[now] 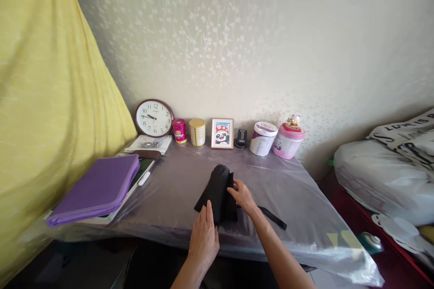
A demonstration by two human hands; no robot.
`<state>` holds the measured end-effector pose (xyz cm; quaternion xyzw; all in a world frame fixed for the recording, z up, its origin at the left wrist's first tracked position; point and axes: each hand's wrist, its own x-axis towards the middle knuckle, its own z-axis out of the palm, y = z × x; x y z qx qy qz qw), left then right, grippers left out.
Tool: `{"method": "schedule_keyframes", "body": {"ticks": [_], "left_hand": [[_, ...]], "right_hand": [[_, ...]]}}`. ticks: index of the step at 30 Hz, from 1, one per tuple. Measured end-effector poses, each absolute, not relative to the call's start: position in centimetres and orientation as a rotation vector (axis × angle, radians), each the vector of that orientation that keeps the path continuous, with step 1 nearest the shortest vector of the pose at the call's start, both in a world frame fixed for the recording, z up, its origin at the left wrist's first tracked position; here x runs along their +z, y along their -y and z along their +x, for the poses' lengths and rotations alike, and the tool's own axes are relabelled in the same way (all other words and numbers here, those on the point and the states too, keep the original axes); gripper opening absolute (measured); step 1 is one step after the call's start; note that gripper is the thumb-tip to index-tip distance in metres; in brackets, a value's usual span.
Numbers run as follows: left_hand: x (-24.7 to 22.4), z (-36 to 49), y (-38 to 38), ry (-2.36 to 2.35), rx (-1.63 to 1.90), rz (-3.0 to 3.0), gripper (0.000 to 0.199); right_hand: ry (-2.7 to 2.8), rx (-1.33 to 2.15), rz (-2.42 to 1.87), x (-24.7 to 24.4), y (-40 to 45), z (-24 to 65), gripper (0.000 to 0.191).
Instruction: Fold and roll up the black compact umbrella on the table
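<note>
On the plastic-covered table in front of me lies a black bundle of cloth, which looks like a folding umbrella (219, 189) with its canopy loose. Its far end is rounded and loose flaps stick out at both sides. A black strap (274, 217) trails from it to the right. My left hand (204, 235) rests along its near left side, fingers stretched out and touching the cloth. With thumb and fingers my right hand (241, 194) pinches a flap on the right side. The underside of the bundle is hidden.
Along the wall stand a clock (154, 118), a magenta can (179, 131), a yellow can (197, 132), a framed panda picture (222, 133), a small black device (241, 138) and two tubs (263, 139). A purple folder (95, 185) lies left; bagged bedding (383, 176) is right.
</note>
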<state>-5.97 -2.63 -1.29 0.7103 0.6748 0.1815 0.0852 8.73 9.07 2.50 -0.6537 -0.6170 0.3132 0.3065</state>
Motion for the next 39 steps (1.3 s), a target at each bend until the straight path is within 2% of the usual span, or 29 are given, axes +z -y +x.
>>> {"method": "schedule_keyframes", "body": {"ticks": [5, 13, 18, 24, 32, 36, 39], "left_hand": [[-1.0, -5.9, 2.5, -2.008, 0.511, 2.095, 0.065], [-0.1, -5.8, 2.5, -2.022, 0.407, 2.061, 0.064], [-0.6, -5.8, 2.4, -2.031, 0.434, 2.070, 0.064], [-1.1, -6.4, 2.2, -2.032, 0.513, 2.058, 0.063], [-0.5, -6.7, 2.5, -2.119, 0.692, 2.213, 0.059], [-0.6, -6.7, 2.5, -2.082, 0.652, 2.225, 0.063], [-0.2, -6.9, 2.5, -1.957, 0.699, 2.133, 0.073]], "right_hand": [[1.575, 0.942, -1.641, 2.6, -9.4, 7.5, 0.041], [1.518, 1.045, -1.601, 2.7, -9.9, 5.5, 0.043], [1.530, 0.985, -1.646, 2.6, -9.7, 4.8, 0.043], [1.701, 0.707, -1.741, 3.3, -8.7, 3.4, 0.042], [1.806, 0.631, -1.682, 4.0, -7.8, 3.1, 0.034], [1.803, 0.681, -1.597, 3.6, -7.7, 3.3, 0.033], [1.803, 0.680, -1.562, 3.1, -7.8, 3.2, 0.033]]}}
